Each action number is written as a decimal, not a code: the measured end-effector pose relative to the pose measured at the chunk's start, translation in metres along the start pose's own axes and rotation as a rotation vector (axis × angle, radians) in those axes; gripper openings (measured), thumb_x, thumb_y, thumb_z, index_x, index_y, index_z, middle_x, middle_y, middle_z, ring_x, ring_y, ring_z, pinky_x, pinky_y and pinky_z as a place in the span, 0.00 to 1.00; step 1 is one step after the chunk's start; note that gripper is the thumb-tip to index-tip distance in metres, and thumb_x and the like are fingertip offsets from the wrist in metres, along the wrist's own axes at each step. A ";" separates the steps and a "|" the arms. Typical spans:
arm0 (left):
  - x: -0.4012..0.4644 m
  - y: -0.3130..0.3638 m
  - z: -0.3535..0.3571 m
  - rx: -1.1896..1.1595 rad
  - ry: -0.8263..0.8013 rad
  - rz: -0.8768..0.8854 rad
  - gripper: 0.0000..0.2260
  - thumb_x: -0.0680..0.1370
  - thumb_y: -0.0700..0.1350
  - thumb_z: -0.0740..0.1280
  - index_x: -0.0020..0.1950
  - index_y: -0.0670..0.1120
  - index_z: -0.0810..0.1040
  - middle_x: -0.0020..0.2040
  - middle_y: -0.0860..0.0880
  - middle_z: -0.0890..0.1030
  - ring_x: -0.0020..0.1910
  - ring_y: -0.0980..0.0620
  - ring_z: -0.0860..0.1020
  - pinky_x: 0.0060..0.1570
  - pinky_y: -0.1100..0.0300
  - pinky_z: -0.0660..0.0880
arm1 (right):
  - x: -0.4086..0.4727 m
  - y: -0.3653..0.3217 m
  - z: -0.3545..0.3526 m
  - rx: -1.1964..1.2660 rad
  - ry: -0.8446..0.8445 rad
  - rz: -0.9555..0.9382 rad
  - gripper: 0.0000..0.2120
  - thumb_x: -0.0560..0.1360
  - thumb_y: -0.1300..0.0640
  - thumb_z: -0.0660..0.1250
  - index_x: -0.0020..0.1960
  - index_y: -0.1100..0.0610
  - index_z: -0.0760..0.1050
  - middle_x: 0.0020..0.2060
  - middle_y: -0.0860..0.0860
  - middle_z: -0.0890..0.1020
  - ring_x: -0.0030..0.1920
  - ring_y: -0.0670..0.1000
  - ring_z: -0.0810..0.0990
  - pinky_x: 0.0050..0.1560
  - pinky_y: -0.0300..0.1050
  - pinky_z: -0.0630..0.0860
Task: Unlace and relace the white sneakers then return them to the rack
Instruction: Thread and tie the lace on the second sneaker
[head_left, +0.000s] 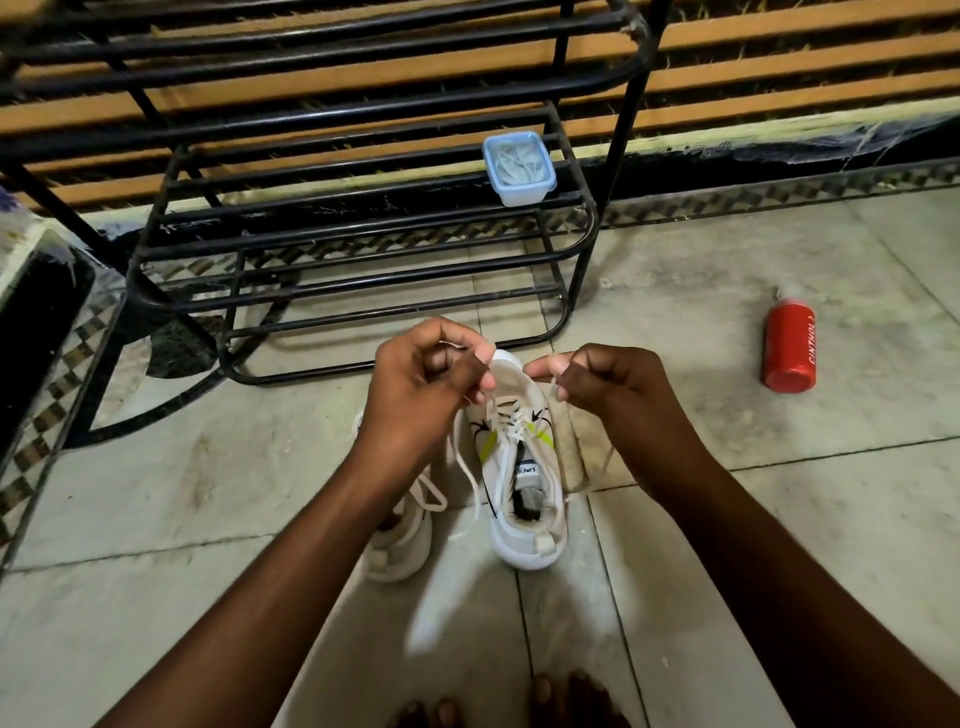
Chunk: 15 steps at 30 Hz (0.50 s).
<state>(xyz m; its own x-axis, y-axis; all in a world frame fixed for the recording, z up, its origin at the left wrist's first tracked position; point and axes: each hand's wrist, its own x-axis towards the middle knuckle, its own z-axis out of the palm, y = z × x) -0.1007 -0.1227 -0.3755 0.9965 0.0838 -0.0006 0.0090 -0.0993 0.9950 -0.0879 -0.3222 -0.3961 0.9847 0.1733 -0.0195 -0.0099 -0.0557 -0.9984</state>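
White mesh, streaked with yellow-green and thin black lines, is covering the low-top sneaker (522, 483) that is standing upright on the pale tiled floor (727, 519), its toe pointing toward the black metal tube shoe rack (363, 249) and sitting just in front of the rack's lowest rung. Its white flat lace (511, 423) is crossing through the lower eyelets only, while the upper eyelets near the grey-lined opening are sitting bare and the loose ends are trailing down both sides. The left hand (421, 384) is hovering over the toe with fingers curled, pinching one lace end; the right hand (597, 382) is mirroring it on the other side, thumb and forefinger pinching the opposite end. The second white sneaker (400, 540) is lying beside the first, farther left of it, partly hidden under the left forearm, its lace looping loose. A small clear plastic box with a blue rim (519, 169) is resting on the rack's middle shelf. A red cylindrical bottle (789, 345) is lying on the floor well to the right of the rack.
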 end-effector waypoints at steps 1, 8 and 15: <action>0.000 0.007 -0.001 -0.030 -0.016 -0.012 0.04 0.81 0.36 0.70 0.53 0.36 0.81 0.38 0.43 0.86 0.35 0.49 0.82 0.39 0.59 0.79 | -0.001 -0.003 0.002 0.033 -0.001 0.015 0.15 0.81 0.56 0.67 0.38 0.60 0.78 0.47 0.56 0.87 0.53 0.55 0.85 0.56 0.50 0.76; -0.002 0.037 -0.007 -0.189 -0.150 -0.132 0.11 0.86 0.39 0.60 0.58 0.39 0.82 0.52 0.40 0.87 0.47 0.44 0.85 0.49 0.55 0.79 | -0.006 -0.039 0.004 0.244 0.044 0.083 0.11 0.81 0.56 0.66 0.46 0.62 0.81 0.45 0.59 0.86 0.46 0.56 0.86 0.47 0.46 0.79; -0.010 0.050 -0.013 -0.127 -0.120 -0.034 0.07 0.80 0.33 0.70 0.57 0.35 0.82 0.45 0.39 0.87 0.43 0.43 0.87 0.43 0.58 0.84 | -0.014 -0.069 0.000 0.251 0.052 0.067 0.13 0.83 0.59 0.59 0.51 0.62 0.82 0.49 0.59 0.86 0.48 0.56 0.85 0.49 0.47 0.76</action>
<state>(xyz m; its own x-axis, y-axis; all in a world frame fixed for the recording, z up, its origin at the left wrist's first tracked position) -0.1114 -0.1153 -0.3244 0.9986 -0.0350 -0.0384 0.0395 0.0286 0.9988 -0.1012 -0.3208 -0.3271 0.9879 0.1266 -0.0900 -0.1123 0.1819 -0.9769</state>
